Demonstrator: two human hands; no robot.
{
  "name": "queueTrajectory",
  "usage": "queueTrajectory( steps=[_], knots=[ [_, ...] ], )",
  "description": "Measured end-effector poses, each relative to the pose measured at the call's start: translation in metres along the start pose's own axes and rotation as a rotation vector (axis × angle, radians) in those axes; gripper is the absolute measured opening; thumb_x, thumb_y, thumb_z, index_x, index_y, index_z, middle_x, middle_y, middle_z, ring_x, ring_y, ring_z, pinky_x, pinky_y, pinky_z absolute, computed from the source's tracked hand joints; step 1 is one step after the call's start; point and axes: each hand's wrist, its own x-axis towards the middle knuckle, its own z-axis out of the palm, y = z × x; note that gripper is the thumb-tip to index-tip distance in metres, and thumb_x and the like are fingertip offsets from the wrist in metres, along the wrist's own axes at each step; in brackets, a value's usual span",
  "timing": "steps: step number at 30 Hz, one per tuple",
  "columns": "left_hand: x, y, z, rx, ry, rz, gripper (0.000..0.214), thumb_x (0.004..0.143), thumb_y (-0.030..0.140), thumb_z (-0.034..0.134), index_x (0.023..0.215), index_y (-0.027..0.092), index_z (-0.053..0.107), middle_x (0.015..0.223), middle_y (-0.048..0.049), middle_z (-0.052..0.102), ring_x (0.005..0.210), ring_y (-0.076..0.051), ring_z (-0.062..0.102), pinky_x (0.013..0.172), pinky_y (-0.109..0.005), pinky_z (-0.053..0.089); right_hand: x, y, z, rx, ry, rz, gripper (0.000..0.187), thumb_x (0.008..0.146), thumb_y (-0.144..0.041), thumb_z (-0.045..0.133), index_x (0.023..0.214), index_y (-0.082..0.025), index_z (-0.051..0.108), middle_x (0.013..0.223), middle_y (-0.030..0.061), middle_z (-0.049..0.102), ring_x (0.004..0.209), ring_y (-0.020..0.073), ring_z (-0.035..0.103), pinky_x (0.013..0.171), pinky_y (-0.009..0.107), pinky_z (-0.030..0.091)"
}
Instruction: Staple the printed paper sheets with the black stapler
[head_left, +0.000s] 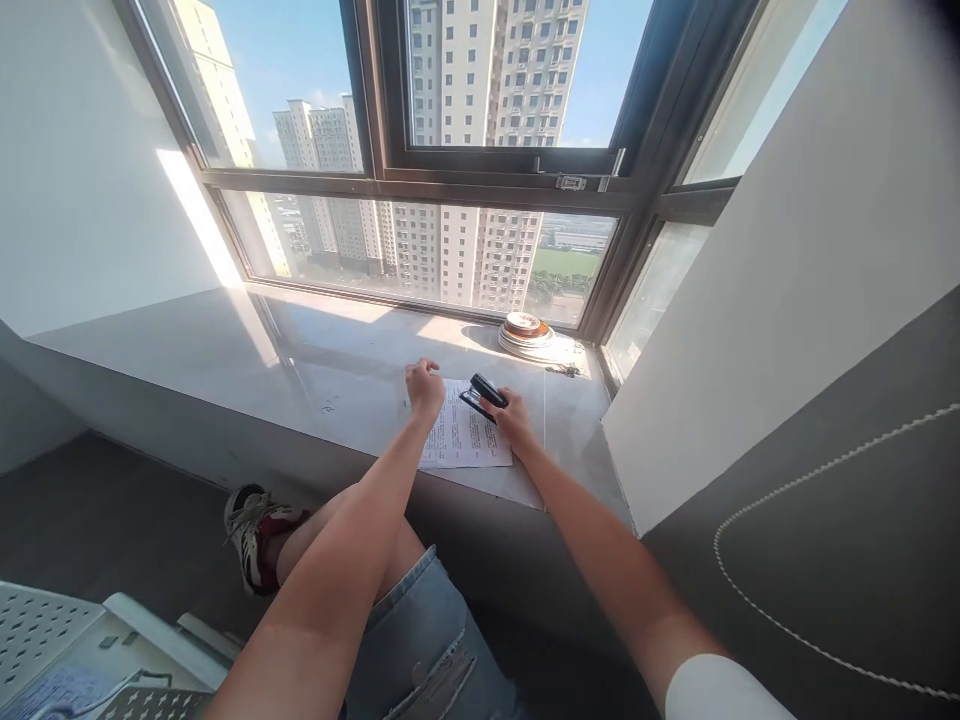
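Observation:
A printed sheet of paper [463, 445] lies on the pale windowsill, close to its front edge. My right hand [513, 418] grips a black stapler [489, 390] over the right part of the sheet, its nose pointing left. The stapler's jaws are apart, and no paper is visible between them. At the sheet's upper left, my left hand [425, 386] is closed with its fingers curled. Whether anything is inside those fingers is hidden.
Coiled cable and a round spool [525, 328] sit at the sill's back right corner. Behind stands a framed window [420, 185]. A beaded cord [720, 540] hangs at right. A white perforated metal rack [52, 640] is at lower left.

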Motion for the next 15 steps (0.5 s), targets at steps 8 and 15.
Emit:
queueTrajectory(
  steps=[8, 15],
  knots=[
    [0.014, -0.041, 0.014, 0.531, -0.033, 0.003, 0.034, 0.095, 0.029, 0.053, 0.125, 0.017, 0.062, 0.136, -0.0207, 0.054, 0.130, -0.036, 0.049, 0.104, -0.046, 0.043, 0.013, 0.008, -0.043, -0.098, 0.167, -0.006, 0.035, 0.082, -0.055, 0.071, 0.077, -0.020, 0.068, 0.081, 0.0032, 0.062, 0.072, 0.0189, 0.056, 0.066, 0.031, 0.039],
    [0.030, -0.039, 0.002, 0.610, -0.119, -0.221, 0.060, 0.090, 0.051, 0.062, 0.138, 0.015, 0.054, 0.139, -0.0258, 0.052, 0.133, -0.041, 0.049, 0.106, -0.050, 0.042, -0.006, 0.024, -0.083, -0.304, 0.252, -0.034, 0.032, 0.082, -0.050, 0.070, 0.076, -0.020, 0.063, 0.081, 0.0030, 0.060, 0.072, 0.0192, 0.055, 0.068, 0.032, 0.040]
  ],
)
